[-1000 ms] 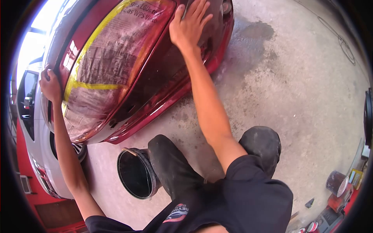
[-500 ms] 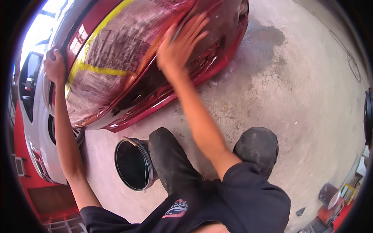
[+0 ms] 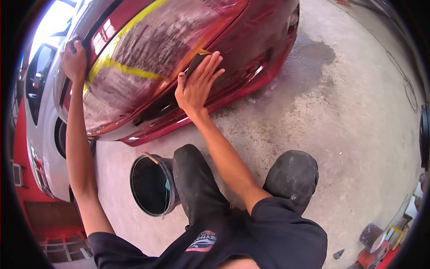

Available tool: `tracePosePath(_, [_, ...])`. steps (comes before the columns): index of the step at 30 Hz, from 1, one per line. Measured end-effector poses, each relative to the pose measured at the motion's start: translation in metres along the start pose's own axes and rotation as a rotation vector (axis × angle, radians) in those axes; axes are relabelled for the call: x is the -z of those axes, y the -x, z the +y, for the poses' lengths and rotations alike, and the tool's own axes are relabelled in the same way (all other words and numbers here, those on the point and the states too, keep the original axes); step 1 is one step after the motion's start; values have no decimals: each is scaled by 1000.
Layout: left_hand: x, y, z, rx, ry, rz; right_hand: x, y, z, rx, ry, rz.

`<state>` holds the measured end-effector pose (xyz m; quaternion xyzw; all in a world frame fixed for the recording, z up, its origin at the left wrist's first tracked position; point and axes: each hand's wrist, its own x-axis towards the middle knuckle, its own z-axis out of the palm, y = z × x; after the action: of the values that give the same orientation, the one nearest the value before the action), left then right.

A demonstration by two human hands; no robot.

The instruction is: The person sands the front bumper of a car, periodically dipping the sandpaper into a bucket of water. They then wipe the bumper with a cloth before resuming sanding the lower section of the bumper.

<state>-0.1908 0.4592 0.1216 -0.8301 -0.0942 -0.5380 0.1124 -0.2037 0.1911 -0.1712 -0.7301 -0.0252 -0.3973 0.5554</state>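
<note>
A red car's bumper (image 3: 244, 49) fills the upper middle, its paint wet and dull in places. Beside it, a section covered with printed masking paper (image 3: 148, 58) is edged in yellow tape (image 3: 134, 70). My right hand (image 3: 199, 85) lies along the bumper edge, fingers straight and together, pressing a folded dark sheet of sandpaper (image 3: 195, 62) with a tan edge onto the paint. My left hand (image 3: 74, 62) rests against the car's body at upper left, fingers curled; what lies inside them is hidden.
A black bucket (image 3: 150, 188) with dark contents stands beside my left knee. A wet patch (image 3: 313, 51) darkens the concrete floor. Farther left is a white car (image 3: 47, 152). Cans and tools, including a paint can (image 3: 372, 236), lie at lower right.
My right hand has slid down along the bumper edge, and the sandpaper under its fingers now shows. The left hand stays at the car's body; the view has shifted slightly.
</note>
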Motion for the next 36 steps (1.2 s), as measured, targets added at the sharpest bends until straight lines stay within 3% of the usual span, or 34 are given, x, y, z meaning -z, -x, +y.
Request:
tracePosePath(2, [-1,-3,-7,-24,5,-21,9,-28,10,-35,36,-7])
tracePosePath(4, [-1,-5,-12,-46,27,-55,40,-107,28,-111,113,-34])
tracePosePath(7, [-2,-9,-3,-31,5,-47,37,-123,28,-178,0,19])
tracePosePath(9, [3,-4,3,6,-15,-33,31,-69,-1,-130,-19,-19])
tracePosePath(12, [-6,-2,-15,-110,-7,22,-2,6,6,5,-4,-55])
tracePosePath(15, [-2,-2,-7,-74,53,26,34,-91,20,-86,183,-75])
tracePosePath(18, [-2,-4,2,-40,-38,14,41,-146,27,-186,23,-9])
tracePosePath(21, [7,-1,12,32,-28,-19,28,-63,-6,-135,41,-71])
tracePosePath(23, [4,-2,-1,-82,-5,52,4,-5,-13,-22,20,-72])
tracePosePath(24, [-2,-2,-3,-150,15,79,1,2,-7,12,-16,-53])
tracePosePath(25, [1,-2,1,-6,-34,-10,14,-22,-1,-26,2,-45])
tracePosePath(28, [-4,-7,-9,-33,-74,-50,39,-141,41,-155,86,-28])
tracePosePath(31, [0,-6,-4,-65,-26,-28,36,-120,24,-143,27,-9])
tracePosePath(34, [-9,-10,-17,-41,-87,-39,5,-6,-6,-55,29,-133])
tracePosePath(36, [-5,-5,-7,-49,-22,13,1,-11,2,31,19,-11])
